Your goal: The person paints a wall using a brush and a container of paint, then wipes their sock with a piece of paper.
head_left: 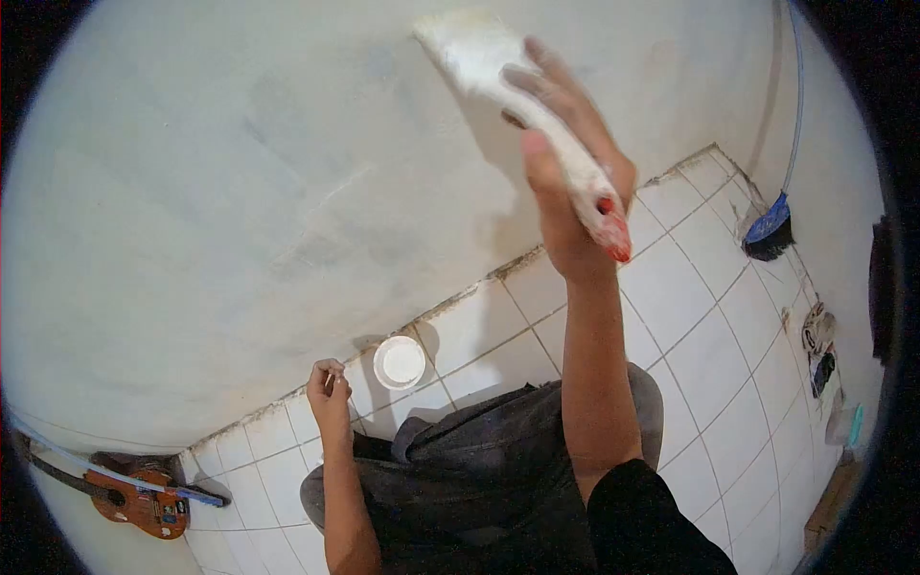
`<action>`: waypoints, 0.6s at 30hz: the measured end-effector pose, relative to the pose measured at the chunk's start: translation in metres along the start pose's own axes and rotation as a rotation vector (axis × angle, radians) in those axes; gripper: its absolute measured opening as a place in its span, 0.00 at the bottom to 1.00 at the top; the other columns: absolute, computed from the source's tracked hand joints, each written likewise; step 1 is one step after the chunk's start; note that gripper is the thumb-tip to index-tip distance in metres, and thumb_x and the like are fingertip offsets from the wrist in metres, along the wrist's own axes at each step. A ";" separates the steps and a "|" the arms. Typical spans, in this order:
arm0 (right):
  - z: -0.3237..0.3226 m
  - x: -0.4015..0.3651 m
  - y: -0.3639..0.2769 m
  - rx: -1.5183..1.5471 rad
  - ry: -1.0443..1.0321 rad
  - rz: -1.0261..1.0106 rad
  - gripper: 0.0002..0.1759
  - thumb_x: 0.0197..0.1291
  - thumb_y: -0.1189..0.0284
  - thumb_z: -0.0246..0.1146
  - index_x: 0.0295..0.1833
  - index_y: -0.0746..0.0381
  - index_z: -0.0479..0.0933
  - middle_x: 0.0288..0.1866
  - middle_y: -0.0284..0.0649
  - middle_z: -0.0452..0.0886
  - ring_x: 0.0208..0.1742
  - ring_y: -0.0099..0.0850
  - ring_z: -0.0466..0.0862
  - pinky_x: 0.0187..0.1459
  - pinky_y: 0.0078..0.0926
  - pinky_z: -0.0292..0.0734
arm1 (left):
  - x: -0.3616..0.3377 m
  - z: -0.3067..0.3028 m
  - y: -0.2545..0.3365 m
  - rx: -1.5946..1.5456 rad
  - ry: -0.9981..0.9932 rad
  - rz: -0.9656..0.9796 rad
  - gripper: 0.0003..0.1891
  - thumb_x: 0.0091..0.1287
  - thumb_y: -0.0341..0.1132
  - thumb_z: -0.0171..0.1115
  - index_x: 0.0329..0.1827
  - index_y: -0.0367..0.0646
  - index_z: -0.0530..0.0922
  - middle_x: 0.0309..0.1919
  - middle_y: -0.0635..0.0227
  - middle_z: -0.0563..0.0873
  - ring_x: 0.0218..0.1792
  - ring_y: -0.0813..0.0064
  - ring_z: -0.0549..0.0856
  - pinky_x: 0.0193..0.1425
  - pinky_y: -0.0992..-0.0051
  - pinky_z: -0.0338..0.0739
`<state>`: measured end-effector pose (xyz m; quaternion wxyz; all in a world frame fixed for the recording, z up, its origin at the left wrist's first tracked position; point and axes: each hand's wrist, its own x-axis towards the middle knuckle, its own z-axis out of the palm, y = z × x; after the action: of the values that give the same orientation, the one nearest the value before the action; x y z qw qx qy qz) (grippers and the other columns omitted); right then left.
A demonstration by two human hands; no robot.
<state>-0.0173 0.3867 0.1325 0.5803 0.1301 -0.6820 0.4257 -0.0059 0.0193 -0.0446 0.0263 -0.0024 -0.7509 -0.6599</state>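
A paintbrush with a white-smeared handle slants across my right hand, whose fingers and thumb are wrapped round it. Red shows at the handle's end, beside a hanging hole. Its broad white bristle end lies at or close to the pale wall; whether it touches is not clear. Slight blur covers the right fingers. Low down by the wall, my left hand hangs with loosely bent fingers, a gap between them and nothing visible inside. Just right of it, a round white tub with whitish contents stands on the floor.
White floor tiles meet the wall along a dirty edge. A guitar lies at lower left, near a long blue-ended tool. A blue broom leans at right, with a crumpled cloth below it. My dark-clothed legs are folded beneath me.
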 end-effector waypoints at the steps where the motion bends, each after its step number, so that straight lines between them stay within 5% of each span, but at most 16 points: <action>1: 0.002 -0.004 0.009 -0.055 -0.046 -0.001 0.20 0.65 0.73 0.54 0.58 0.69 0.80 0.65 0.51 0.78 0.60 0.39 0.83 0.55 0.30 0.82 | 0.000 -0.001 0.001 -0.009 -0.003 0.004 0.06 0.65 0.22 0.53 0.39 0.44 0.72 0.33 0.77 0.70 0.27 0.88 0.65 0.29 0.85 0.61; 4: 0.000 -0.008 0.012 0.156 -0.037 0.227 0.20 0.64 0.73 0.55 0.58 0.68 0.81 0.64 0.51 0.79 0.52 0.36 0.86 0.48 0.27 0.82 | -0.001 -0.001 0.004 -0.008 0.003 0.016 0.05 0.65 0.22 0.54 0.39 0.44 0.73 0.33 0.77 0.70 0.27 0.88 0.65 0.29 0.85 0.60; 6: -0.004 -0.009 0.008 0.229 0.005 0.317 0.17 0.59 0.74 0.59 0.53 0.67 0.82 0.61 0.51 0.81 0.57 0.39 0.84 0.53 0.30 0.81 | 0.000 -0.003 0.002 -0.014 0.018 -0.016 0.06 0.65 0.21 0.53 0.39 0.45 0.73 0.35 0.78 0.71 0.30 0.88 0.67 0.30 0.85 0.61; 8: -0.012 -0.011 0.010 0.311 -0.022 0.465 0.17 0.58 0.74 0.58 0.51 0.67 0.83 0.59 0.50 0.81 0.49 0.34 0.86 0.43 0.24 0.82 | 0.000 -0.002 0.001 -0.020 0.025 -0.050 0.07 0.64 0.21 0.53 0.38 0.46 0.73 0.37 0.79 0.73 0.32 0.88 0.68 0.31 0.86 0.61; 11: -0.019 -0.011 0.010 0.293 -0.030 0.517 0.16 0.56 0.76 0.57 0.46 0.68 0.85 0.55 0.49 0.83 0.42 0.30 0.85 0.36 0.21 0.80 | 0.000 0.000 0.003 -0.014 0.014 -0.063 0.08 0.63 0.20 0.53 0.38 0.46 0.72 0.36 0.79 0.73 0.32 0.88 0.68 0.32 0.86 0.62; 18: -0.031 -0.012 0.017 0.228 -0.090 0.520 0.15 0.52 0.78 0.56 0.41 0.68 0.86 0.47 0.49 0.86 0.44 0.30 0.86 0.35 0.21 0.81 | 0.000 0.000 0.002 0.041 0.013 -0.048 0.08 0.63 0.20 0.53 0.38 0.46 0.72 0.37 0.78 0.73 0.32 0.88 0.68 0.32 0.85 0.63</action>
<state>-0.0040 0.4157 0.1139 0.4025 0.0341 -0.6651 0.6280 -0.0057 0.0194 -0.0429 0.0153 0.0203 -0.7639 -0.6448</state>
